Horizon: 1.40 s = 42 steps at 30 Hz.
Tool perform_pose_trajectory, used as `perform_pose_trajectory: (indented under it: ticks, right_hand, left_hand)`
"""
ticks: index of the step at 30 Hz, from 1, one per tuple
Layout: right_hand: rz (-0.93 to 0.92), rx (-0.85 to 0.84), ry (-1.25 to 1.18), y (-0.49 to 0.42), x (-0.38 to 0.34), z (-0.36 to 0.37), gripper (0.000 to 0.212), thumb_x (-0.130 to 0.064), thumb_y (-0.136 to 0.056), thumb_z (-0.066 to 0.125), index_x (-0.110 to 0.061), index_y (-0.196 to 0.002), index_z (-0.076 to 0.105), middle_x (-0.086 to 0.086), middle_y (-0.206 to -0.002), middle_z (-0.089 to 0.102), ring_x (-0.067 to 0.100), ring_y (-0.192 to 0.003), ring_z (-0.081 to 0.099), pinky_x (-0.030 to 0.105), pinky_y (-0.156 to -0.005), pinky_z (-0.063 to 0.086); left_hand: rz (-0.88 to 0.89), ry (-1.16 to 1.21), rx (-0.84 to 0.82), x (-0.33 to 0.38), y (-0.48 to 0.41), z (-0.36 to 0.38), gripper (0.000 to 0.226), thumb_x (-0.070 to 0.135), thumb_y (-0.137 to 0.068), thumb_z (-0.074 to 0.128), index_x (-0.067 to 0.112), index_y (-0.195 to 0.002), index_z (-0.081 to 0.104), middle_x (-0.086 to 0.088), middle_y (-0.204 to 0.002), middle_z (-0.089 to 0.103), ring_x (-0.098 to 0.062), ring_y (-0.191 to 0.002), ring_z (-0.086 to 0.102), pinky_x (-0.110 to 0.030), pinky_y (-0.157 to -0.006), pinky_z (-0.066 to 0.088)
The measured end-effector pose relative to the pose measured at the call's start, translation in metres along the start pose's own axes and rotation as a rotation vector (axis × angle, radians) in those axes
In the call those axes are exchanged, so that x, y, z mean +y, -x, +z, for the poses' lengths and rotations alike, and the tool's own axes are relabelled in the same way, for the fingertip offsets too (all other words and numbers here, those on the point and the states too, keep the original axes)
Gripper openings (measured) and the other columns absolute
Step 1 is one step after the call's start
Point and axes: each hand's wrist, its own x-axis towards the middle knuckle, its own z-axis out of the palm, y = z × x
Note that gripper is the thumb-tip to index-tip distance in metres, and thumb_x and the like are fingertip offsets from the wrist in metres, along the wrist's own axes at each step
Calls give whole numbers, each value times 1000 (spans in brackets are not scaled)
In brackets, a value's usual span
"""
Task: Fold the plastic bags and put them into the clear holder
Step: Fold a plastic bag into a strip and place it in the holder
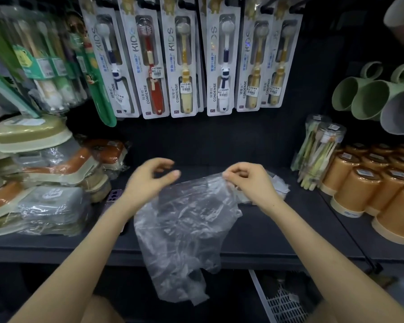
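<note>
Looking down through the head view, the only one you have, you are standing at a dark shelf (278,234) with a crumpled clear plastic bag (187,224) held up in front of it. Your right hand (250,180) pinches the bag's top edge between thumb and curled fingers. The rest of the bag hangs loose from there, draping over the shelf's front lip and below it. Your left hand (147,183) is beside the bag's upper left edge, fingers spread and loosely bent, and appears to hold nothing. Whether its palm brushes the film, you cannot tell.

Judging by this, the task is at an early stage for this bag: it is unfolded, wrinkled and not yet laid flat. A few pale plastic pieces (279,186) lie on the shelf just behind your right hand. They may be bags already folded, but that is unclear. No clear holder can be picked out with certainty. What remains for this bag, then, is to smooth it, fold it and stow it.

Toothbrush packs (184,66) hang above, and orange cups (359,183) stand to the right.
</note>
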Motion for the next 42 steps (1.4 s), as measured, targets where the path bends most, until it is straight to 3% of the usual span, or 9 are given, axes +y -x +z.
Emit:
perform_pose_trajectory:
  ticks: [4, 8, 11, 14, 18, 25, 30, 36, 42]
  right_hand:
    - [-48, -74, -170, -2, -22, 9, 8, -12, -89, 67, -7, -89, 72, -1, -77, 70, -2, -66, 62, 12, -63, 46]
    - [44, -39, -275, 5, -4, 9, 12, -23, -96, 56, -21, -103, 66, -2, -88, 70, -4, -74, 62, 12, -66, 46]
    - [124, -216, -278, 12, 20, 12, 21, -24, -92, 62, -24, -112, 62, 2, -112, 68, 3, -103, 62, 9, -79, 46]
    - [87, -348, -270, 14, 37, 15, 31, -29, -80, 70, -18, -109, 66, -2, -111, 68, 7, -107, 62, 18, -89, 47]
    - [115, -379, -247, 9, 50, 18, 23, -34, -73, 74, -17, -88, 71, -5, -92, 70, 4, -89, 63, 20, -83, 47]
    - [114, -434, -114, -8, 69, 29, 11, -10, -83, 73, -17, -76, 69, -2, -97, 68, 0, -84, 61, 16, -79, 47]
    - [140, -351, -59, -21, 83, 21, 18, -7, -86, 69, -19, -73, 64, -3, -84, 68, 5, -80, 60, 23, -80, 48]
    - [169, -232, 72, -38, 94, -19, 18, 0, -87, 65, -9, -72, 60, -9, -52, 62, -2, -50, 56, 12, -57, 44]
    - [195, -185, 143, -47, 96, -33, 16, -3, -91, 62, -10, -76, 63, 2, -62, 59, 8, -55, 55, 21, -55, 50]
  left_hand:
    - [155, -111, -266, 38, -6, 41, 25, 38, -88, 67, 21, -106, 69, 11, -100, 68, -4, -93, 62, -25, -84, 48]
    - [64, 124, -105, 27, -15, 51, 13, 24, -89, 68, 17, -78, 69, 11, -68, 62, -3, -64, 55, -20, -65, 43]
    - [-88, 393, 0, 16, -16, 49, 16, 18, -90, 67, 6, -79, 66, 5, -62, 54, -8, -62, 50, -23, -62, 40]
    - [-190, 556, 63, 4, -22, 44, 20, 14, -90, 65, 11, -70, 64, 4, -59, 48, -8, -59, 45, -22, -63, 38]
    - [-319, 789, 146, -11, -30, 33, 18, 12, -90, 64, 15, -73, 69, -3, -74, 61, -14, -72, 58, -26, -72, 48]
    - [-431, 925, 173, -44, -40, 27, 35, 20, -90, 64, 23, -55, 65, 1, -71, 60, -16, -78, 56, -38, -93, 42]
    - [-470, 972, 213, -59, -41, 22, 14, 24, -83, 71, 13, -80, 63, -9, -89, 65, -29, -92, 62, -45, -96, 49]
    - [-496, 798, 395, -72, -45, 28, 25, 17, -92, 64, 16, -69, 56, -6, -70, 56, -23, -66, 54, -37, -70, 49]
    - [-605, 680, 374, -79, -61, 38, 19, 16, -92, 64, 15, -75, 55, -2, -67, 54, -10, -42, 48, -18, -39, 40]
